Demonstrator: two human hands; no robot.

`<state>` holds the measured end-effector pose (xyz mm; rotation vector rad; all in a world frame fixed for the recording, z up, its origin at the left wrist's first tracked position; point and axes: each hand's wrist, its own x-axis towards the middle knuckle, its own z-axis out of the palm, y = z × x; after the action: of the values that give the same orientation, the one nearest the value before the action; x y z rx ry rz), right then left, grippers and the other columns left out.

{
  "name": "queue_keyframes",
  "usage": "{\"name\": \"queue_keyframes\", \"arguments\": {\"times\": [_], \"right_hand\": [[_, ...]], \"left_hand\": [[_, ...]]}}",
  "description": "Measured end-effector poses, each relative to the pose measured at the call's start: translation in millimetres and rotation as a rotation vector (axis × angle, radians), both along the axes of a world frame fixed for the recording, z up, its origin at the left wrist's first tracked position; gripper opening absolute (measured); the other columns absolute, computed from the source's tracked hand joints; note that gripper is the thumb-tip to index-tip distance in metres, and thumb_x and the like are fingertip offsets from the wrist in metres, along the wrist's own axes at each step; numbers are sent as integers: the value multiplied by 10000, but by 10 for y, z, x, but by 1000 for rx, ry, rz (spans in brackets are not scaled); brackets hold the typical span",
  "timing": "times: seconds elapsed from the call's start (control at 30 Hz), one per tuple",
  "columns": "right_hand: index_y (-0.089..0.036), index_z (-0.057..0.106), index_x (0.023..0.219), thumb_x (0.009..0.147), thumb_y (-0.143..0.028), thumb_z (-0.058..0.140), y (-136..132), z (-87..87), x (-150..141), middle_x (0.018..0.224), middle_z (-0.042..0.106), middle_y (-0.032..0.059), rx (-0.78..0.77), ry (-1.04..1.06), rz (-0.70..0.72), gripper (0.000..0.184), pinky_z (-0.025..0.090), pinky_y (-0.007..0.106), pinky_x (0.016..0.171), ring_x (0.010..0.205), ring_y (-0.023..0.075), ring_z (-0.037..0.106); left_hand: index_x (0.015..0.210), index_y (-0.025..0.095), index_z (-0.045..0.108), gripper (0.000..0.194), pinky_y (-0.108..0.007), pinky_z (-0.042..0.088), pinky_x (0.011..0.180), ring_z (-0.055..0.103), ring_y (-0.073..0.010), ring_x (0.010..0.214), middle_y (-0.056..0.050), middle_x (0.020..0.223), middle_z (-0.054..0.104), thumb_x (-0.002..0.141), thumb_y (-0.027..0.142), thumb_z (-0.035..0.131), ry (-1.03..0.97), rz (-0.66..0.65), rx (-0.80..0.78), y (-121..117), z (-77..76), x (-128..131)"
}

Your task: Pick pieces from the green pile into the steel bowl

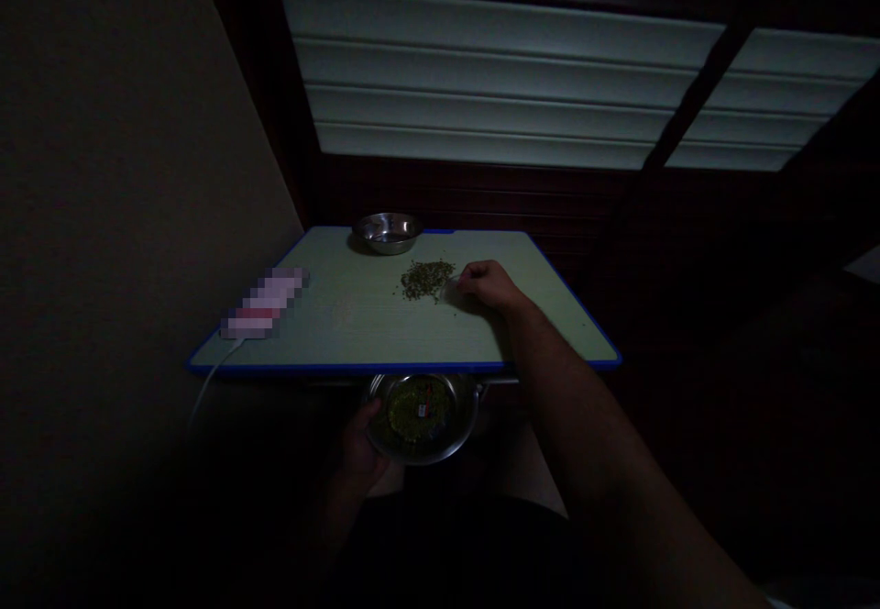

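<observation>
My right hand (488, 283) is closed in a pinch on a small clear piece (449, 291), its exact kind too dim to make out. This piece touches the right side of a loose pile of small greenish-brown beans (424, 279) spread on the table. Below the table's front edge, my left hand (364, 442) grips the left rim of a metal bowl (450, 451). Green beans (405, 415) lie in that bowl, along with a small white and red item (423, 409) that I cannot identify.
The pale folding table (371, 338) has a blue edge. A second metal bowl (389, 235) stands at its back. A blurred-out phone-like object (267, 304) with a white cable (214, 380) lies at the left. Behind are slatted panels (481, 86); a wall (137, 178) rises on the left.
</observation>
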<state>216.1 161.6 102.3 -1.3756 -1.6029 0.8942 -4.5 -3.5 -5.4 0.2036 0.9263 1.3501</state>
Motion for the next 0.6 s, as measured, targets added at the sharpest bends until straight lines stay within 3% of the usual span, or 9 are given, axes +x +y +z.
{"name": "queue_keyframes", "arguments": {"times": [0.17,0.4,0.6], "right_hand": [[-153,578,587,532,-232,590,-1,-11,-5,489,499,-38,-30,-39,39,96,312,222,473,470,85,414],[-154,582,595,578,-240,543,80,-80,29,516,532,-23,32,-105,-86,96,341,224,495,501,98,454],[-149,603,630,580,-277,589,83,-91,16,562,553,-16,60,-67,-21,138,362,231,518,530,101,466]], "left_hand": [[771,161,739,188,-359,556,763,701,-248,807,-74,772,764,674,282,632,21,-6,-29,3,-24,-7],[807,155,736,196,-367,550,798,700,-258,844,-79,804,765,674,270,650,22,4,-26,12,-72,-19],[790,171,722,170,-408,544,820,702,-284,853,-75,770,759,676,277,655,18,-24,-40,17,-87,-34]]}}
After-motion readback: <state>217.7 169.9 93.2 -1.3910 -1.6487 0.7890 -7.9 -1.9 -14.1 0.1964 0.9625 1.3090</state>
